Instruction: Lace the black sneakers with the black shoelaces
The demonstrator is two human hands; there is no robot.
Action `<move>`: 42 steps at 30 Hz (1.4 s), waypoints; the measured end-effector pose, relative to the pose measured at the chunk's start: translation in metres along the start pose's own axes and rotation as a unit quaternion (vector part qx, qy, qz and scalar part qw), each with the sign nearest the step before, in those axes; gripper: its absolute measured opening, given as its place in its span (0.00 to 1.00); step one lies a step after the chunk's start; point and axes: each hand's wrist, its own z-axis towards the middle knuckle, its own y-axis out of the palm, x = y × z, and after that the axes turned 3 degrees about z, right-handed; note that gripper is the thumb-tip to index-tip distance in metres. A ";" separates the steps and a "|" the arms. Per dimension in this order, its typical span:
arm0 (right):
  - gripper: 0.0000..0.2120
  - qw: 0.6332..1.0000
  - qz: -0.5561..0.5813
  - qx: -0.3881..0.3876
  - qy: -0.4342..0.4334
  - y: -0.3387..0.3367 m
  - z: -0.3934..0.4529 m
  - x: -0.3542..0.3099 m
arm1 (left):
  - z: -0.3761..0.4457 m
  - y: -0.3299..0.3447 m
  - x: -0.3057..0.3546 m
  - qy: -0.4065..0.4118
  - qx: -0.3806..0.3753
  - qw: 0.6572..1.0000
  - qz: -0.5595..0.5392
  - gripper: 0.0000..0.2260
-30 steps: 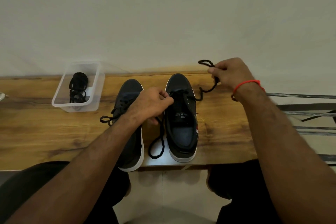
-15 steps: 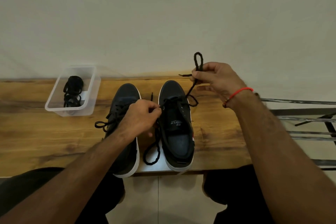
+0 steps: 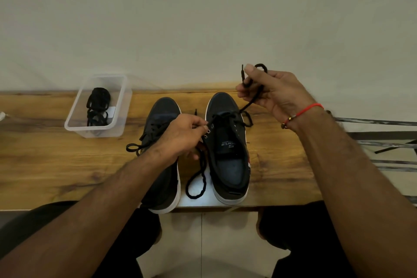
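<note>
Because the shoelace [image 3: 252, 99] is limp and light, you should pinch it near the stiff tip, not mid-length. Left of the right sneaker [image 3: 228, 149] on the counter [image 3: 45, 165] stands the laced sneaker [image 3: 162, 119]. Your left hand [image 3: 182, 137] pinches the lace at the right sneaker's eyelets, it seems. Above its toe, your right hand [image 3: 275, 95] grips a loop, now swung further right than half a second ago.

Left hand [image 3: 180, 137] low with fingers pinched, right hand [image 3: 273, 95] raised, fingers curled in a grip
</note>
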 end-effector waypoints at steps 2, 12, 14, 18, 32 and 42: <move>0.26 1.000 -0.006 -0.009 0.028 -0.002 0.001 -0.002 | 0.001 -0.001 -0.001 -0.003 -0.003 1.000 0.002 0.06; 0.09 0.985 -0.131 0.033 -0.110 -0.009 0.002 0.001 | 0.002 0.000 0.000 -0.001 -0.002 1.000 0.024 0.04; 0.08 0.970 -0.228 -0.008 -0.088 -0.001 0.002 0.012 | 0.002 0.000 0.000 -0.009 -0.002 1.000 0.019 0.04; 0.04 0.898 -0.424 -0.073 -0.093 0.015 0.005 0.035 | 0.002 -0.002 0.001 -0.022 -0.012 1.000 -0.008 0.05; 0.04 0.823 -0.540 -0.105 -0.141 0.030 0.008 0.063 | 0.003 -0.003 0.001 -0.025 -0.018 0.999 -0.014 0.06; 0.02 0.831 -0.529 -0.109 -0.135 0.029 0.009 0.063 | 0.003 -0.003 0.001 -0.024 -0.015 0.999 -0.015 0.06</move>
